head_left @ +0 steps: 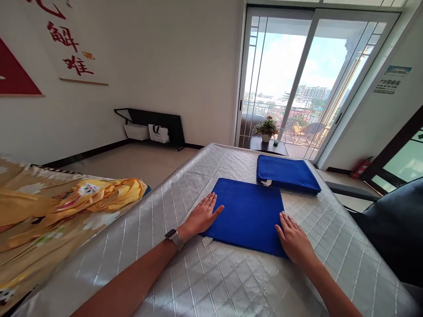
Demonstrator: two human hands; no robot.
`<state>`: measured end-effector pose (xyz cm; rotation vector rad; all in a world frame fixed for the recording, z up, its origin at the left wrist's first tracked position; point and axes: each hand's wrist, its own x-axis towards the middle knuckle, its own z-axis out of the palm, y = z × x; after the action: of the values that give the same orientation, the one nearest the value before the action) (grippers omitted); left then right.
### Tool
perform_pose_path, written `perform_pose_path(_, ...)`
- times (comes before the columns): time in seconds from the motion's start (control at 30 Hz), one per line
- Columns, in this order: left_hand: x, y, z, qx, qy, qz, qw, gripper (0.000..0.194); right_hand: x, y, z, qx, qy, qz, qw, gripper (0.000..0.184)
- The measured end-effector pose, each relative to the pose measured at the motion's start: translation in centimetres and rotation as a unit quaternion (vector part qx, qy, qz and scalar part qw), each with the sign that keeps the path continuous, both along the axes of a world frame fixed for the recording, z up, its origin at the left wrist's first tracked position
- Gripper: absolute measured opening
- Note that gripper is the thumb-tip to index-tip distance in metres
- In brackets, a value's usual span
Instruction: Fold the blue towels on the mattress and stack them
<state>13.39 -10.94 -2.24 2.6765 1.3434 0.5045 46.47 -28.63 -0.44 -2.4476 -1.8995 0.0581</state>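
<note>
A flat blue folded cloth item (pixel 247 211) lies on the silver quilted cover (pixel 185 193), with a small white tag (pixel 207 241) at its near left corner. My left hand (pixel 204 215), a watch on its wrist, rests flat along the left edge with its thumb on the blue fabric. On the opposite side, my right hand (pixel 292 235) lies flat over the right edge, fingers stretched forward. Both hands are open and grip nothing. Just beyond, at the far right, sits a stack of similar blue folded items (pixel 287 174) with a pale tag at its near left corner.
To the left is a patterned cloth surface with a yellow cartoon-print garment (pixel 102 196). A dark chair (pixel 393 224) stands at the right. Beyond the cover are a potted plant (pixel 267 127) on a small table, sliding glass doors and a black shelf (pixel 155 127).
</note>
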Motion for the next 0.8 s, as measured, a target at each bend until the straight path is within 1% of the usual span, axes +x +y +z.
perform_pose_path(0.23,-0.2,0.25,-0.29,-0.005,0.003,0.001,1.0,0.078,0.05,0.0,-0.45,-0.03,-0.006,0.02,0.999,0.066)
perform_pose_path(0.43,-0.26,0.11,-0.13,-0.022,0.017,0.007,1.0,0.084,-0.05,-0.08,-0.53,-0.023,0.003,0.016,1.0,0.067)
perform_pose_path(0.67,-0.21,0.05,-0.13,-0.014,0.021,0.01,1.0,0.082,0.04,-0.09,-0.73,-0.028,-0.011,0.018,0.999,0.067)
perform_pose_path(0.8,-0.29,0.11,-0.27,-0.003,0.023,0.001,1.0,0.079,0.12,-0.04,-0.89,-0.02,-0.005,0.017,1.0,0.067)
